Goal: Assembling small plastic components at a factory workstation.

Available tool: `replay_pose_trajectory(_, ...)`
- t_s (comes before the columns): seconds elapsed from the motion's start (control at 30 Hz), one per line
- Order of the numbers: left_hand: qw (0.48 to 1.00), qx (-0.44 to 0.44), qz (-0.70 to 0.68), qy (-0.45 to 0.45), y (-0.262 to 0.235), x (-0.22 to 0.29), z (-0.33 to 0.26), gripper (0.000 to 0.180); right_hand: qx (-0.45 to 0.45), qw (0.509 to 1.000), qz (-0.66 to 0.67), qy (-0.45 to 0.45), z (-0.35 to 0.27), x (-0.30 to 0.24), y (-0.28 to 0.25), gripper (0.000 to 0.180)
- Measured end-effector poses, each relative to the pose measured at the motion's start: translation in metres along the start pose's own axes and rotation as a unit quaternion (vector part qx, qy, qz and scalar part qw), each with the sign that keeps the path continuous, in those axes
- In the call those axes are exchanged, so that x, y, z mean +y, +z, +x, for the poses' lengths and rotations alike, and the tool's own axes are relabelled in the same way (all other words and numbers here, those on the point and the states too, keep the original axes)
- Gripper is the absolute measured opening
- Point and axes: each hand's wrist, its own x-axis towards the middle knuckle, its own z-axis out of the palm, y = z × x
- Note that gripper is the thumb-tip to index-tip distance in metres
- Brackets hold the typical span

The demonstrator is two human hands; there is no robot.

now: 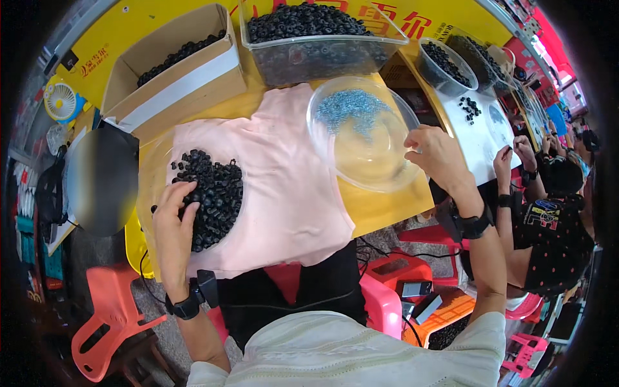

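Far-left fan: I see a small yellow and blue fan (61, 102), its round face toward the work.
Yellow backing: a panel (148, 22) along the back, with small red lettering at its left and much larger red characters to the right, partly hidden by the containers.
Cardboard box: an open box (213, 90) with black pieces inside and a plain white strip along its front.
Left hand: this hand (171, 222) is partly spread, thumb and forefinger apart, fingertips touching the pile; I cannot tell whether a piece is pinched underneath.
Black pieces: the loose heap (216, 209) is under and beside those fingertips, at the left of the pink cloth; small, dark, glossy, mostly short and chunky, some showing holes, with a rounded right edge. I can make out no marking on them.
Pink cloth: pale, softly creased fabric (277, 174) over the yellow tabletop.
Clear tub: a rectangular tub (322, 40) heaped with similar black pieces.
Clear bowl: round, see-through (380, 155), with tiny blue beads (354, 109) gathered toward its back left.
Right hand: this one (438, 155) hangs at the bowl's right rim, narrow, fingers curled; I cannot tell if it holds anything.
Co-worker's shirt: black (548, 222), with multicoloured lettering.
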Motion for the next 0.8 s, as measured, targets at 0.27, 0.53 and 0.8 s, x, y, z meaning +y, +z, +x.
replay_pose_trajectory(0.27,0.999,0.017,0.002,0.031,0.002,0.005,-0.007,0.021,-0.007,0.997,-0.070,0.023,-0.010,-0.005,0.024,0.019)
replay_pose_trajectory(0.53,0.999,0.021,0.005,0.030,0.003,0.002,-0.016,0.019,0.031,0.999,0.016,0.022,-0.016,-0.014,0.033,0.012)
replay_pose_trajectory(0.8,0.998,0.056,-0.001,0.031,0.004,-0.002,-0.019,0.020,0.050,0.990,0.132,-0.012,-0.020,-0.039,0.032,0.013)
